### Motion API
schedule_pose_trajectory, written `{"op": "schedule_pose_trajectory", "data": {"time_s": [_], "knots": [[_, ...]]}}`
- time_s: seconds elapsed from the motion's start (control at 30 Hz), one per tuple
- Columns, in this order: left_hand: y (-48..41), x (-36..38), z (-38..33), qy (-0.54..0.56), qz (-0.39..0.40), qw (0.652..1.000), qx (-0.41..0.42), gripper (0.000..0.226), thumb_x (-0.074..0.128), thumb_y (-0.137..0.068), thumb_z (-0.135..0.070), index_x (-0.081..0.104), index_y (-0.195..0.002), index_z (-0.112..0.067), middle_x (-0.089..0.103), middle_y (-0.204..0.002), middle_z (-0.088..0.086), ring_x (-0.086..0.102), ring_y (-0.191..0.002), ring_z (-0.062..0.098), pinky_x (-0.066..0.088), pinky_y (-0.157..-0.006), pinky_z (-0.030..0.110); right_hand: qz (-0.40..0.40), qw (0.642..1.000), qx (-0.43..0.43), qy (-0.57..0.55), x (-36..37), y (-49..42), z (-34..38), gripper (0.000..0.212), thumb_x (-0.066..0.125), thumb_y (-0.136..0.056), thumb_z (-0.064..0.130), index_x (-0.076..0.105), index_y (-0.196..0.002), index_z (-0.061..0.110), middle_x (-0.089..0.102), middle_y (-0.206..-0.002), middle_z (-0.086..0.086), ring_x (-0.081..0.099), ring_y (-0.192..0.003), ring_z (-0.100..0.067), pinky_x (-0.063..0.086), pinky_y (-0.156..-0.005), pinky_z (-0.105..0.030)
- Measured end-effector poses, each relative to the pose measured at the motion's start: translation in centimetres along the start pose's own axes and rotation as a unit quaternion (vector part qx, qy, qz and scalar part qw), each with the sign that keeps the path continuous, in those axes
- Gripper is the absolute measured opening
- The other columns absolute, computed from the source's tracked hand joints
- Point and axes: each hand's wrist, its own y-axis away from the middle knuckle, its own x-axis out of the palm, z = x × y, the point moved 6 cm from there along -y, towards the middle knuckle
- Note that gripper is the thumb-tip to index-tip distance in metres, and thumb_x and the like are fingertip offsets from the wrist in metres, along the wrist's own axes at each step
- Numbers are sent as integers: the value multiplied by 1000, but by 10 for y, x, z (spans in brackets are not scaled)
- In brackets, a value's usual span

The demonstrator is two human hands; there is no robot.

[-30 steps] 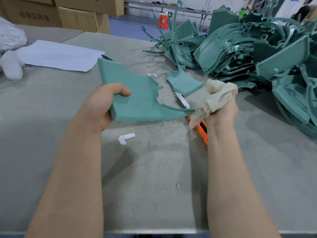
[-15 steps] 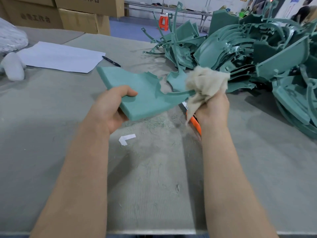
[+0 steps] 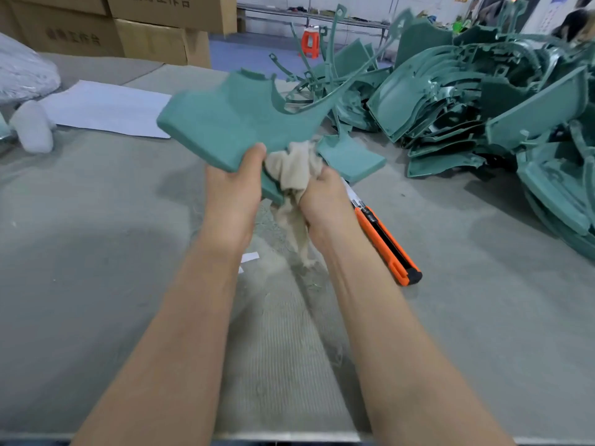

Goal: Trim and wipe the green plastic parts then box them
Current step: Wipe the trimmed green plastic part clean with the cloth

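Grey felt-like cloth covers the counter [image 3: 96,252], with an orange utility knife [image 3: 386,243] lying on it, blade end pointing away. I place everything else from that knife.

A second ago the green part [image 3: 231,117] lay low and nearly flat, held by its left edge, while the rag worked the thin curved tip out to the right. Now the part is lifted and turned, blurred with motion. Its broad panel is up left of the knife's blade end, and its slim arm sweeps up and away toward the pile of green parts [image 3: 467,101] beyond and right of the knife. The hands have closed in on each other. The left hand [image 3: 233,194] has its grip clamped on the panel's near corner, thumb on top. The right hand [image 3: 322,194], just left of the blade end, has its grip clamped on the cloth [image 3: 296,169] and presses it against the part's near edge and underside.

Since the knife is set down, I judge trimming of this piece done and the wiping now on another face. Boxing is not yet begun.

The part looks like rigid moulded plastic, matte and finely grained, with rounded corners and scooped cut-outs. The cloth is beige, soft, crumpled and frayed. Fine green shavings [image 3: 277,220] litter the counter left of the knife. A small green offcut [image 3: 351,157] sits just beyond the blade.
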Motion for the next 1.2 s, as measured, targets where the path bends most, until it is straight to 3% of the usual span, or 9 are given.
{"op": "schedule_pose_trajectory", "data": {"time_s": [0.07,0.13,0.27,0.4,0.53,0.6,0.73,1.03,1.2], "knots": [[0,-8,-7,-34,-43,997,47,22,55,-85,-7,62,-105,-13,70,-102,-1,66,-99,17,53,-92,39,52,995,-10,79,6,8,3,26,56,-89,17,65,-65,12,66,-62,-4,60,-64,-17,50,-62,-33],[-2,-15,-10,-9,-69,996,50,29,57,-84,-11,61,-112,-8,70,-106,1,67,-101,17,53,-93,37,92,990,-10,104,6,14,6,26,58,-90,18,66,-70,6,71,-68,-10,66,-68,-24,55,-69,-40],[-1,-12,-10,22,-39,998,48,26,56,-93,-11,56,-119,-12,67,-112,-3,64,-107,14,51,-96,33,117,992,39,-41,12,22,13,13,61,-92,9,67,-81,11,70,-73,-5,66,-66,-17,55,-65,-28],[12,19,-11,85,169,981,-44,23,61,-89,-6,59,-111,-12,68,-111,4,62,-109,21,46,-101,39,36,938,99,-329,-7,15,17,14,55,-94,3,61,-82,8,65,-62,0,61,-50,-8,50,-47,-18],[14,11,-28,255,313,905,-131,81,74,-69,-42,48,-134,-1,47,-143,17,46,-132,32,37,-109,48,-11,969,49,-243,-63,7,20,22,56,-96,9,60,-74,9,57,-55,4,51,-45,-5,40,-42,-17],[15,12,-20,190,285,929,-143,72,57,-81,-47,47,-137,-3,54,-138,13,54,-126,24,45,-103,41,-28,990,12,-136,-75,2,17,30,56,-98,20,58,-68,15,54,-53,4,48,-48,-7,38,-46,-21],[15,20,12,-3,194,971,-142,34,55,-92,-9,57,-126,-6,69,-114,5,68,-98,15,55,-87,29,-135,991,-14,-9,-83,-8,12,39,51,-98,42,59,-66,22,60,-65,0,55,-67,-20,44,-67,-37],[6,8,13,32,55,993,-97,22,54,-96,-9,61,-117,-7,71,-99,0,71,-81,9,56,-61,23,-128,952,122,-252,-35,-3,-14,37,47,-100,45,54,-73,19,50,-46,3,38,-32,-6,30,-37,-17],[6,10,20,104,92,972,-190,25,57,-94,-11,62,-118,-11,71,-110,4,71,-93,16,59,-74,30,-143,942,45,-299,-44,0,1,28,42,-105,26,57,-81,21,56,-42,9,44,-32,-1,33,-36,-13]]}}
